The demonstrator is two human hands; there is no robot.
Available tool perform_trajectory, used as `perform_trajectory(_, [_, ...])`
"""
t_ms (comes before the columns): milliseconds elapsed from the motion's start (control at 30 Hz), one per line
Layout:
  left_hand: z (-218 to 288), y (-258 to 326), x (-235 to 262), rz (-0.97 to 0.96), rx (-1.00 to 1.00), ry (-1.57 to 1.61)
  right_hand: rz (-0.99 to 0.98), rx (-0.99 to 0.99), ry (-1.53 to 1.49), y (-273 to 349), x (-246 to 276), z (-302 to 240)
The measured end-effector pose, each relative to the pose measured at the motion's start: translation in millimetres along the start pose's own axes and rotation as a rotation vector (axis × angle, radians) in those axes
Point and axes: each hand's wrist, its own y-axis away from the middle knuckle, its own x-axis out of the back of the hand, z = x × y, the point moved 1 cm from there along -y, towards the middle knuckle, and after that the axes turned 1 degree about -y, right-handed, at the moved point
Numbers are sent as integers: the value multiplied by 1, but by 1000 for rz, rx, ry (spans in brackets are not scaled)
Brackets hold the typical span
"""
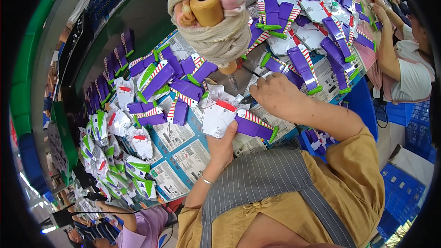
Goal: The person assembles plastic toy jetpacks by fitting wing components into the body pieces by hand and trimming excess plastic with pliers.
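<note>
My left hand (pixel 222 148) grips a white plastic toy body part (pixel 216 118) with a red strip along its top. A purple toy wing (pixel 251 127) with a red-and-white striped edge and a green tip juts out from its right side. My right hand (pixel 275 95) is closed round a dark, slim tool (pixel 248 100), whose end meets the upper right of the white part; its exact kind is hidden. Just above hangs a cloth-wrapped powered driver (pixel 213 36), its bit pointing down, with neither hand on it.
Purple wings (pixel 158 80) lie heaped at the left, beside white-and-green shells (pixel 138 167). More wings and white parts (pixel 312 34) pile up at the far right. Printed cardboard (pixel 181 156) covers the table. A blue bin (pixel 365 105) stands at right; co-workers (pixel 406 64) sit nearby.
</note>
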Motion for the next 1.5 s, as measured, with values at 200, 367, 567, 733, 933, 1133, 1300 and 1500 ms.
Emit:
perform_trajectory(200, [14, -16, 5, -55, 61, 8, 132, 104, -36, -16, -31, 17])
perform_trajectory(367, [21, -23, -5, -99, 153, 164, 36, -10, -209, -20, -25, 27])
perform_trajectory(567, [33, -24, -24, -107, 62, 145, -72, -97, -301, -19, -28, 35])
perform_trajectory(733, [34, -20, -25, -66, 50, 169, -61, -103, -340, -20, -25, 32])
perform_trajectory(933, [33, -17, -27, -22, 59, 163, -3, -76, -343, -19, -31, 32])
perform_trajectory(1133, [31, -15, -31, 24, 24, 159, -26, -85, -346, -20, -29, 31])
perform_trajectory(1300, [31, -14, -34, 34, 10, 156, -11, -88, -353, -18, -29, 31])
perform_trajectory(1500, [27, -12, -34, 22, -15, 176, 26, -95, -342, -16, -32, 29])
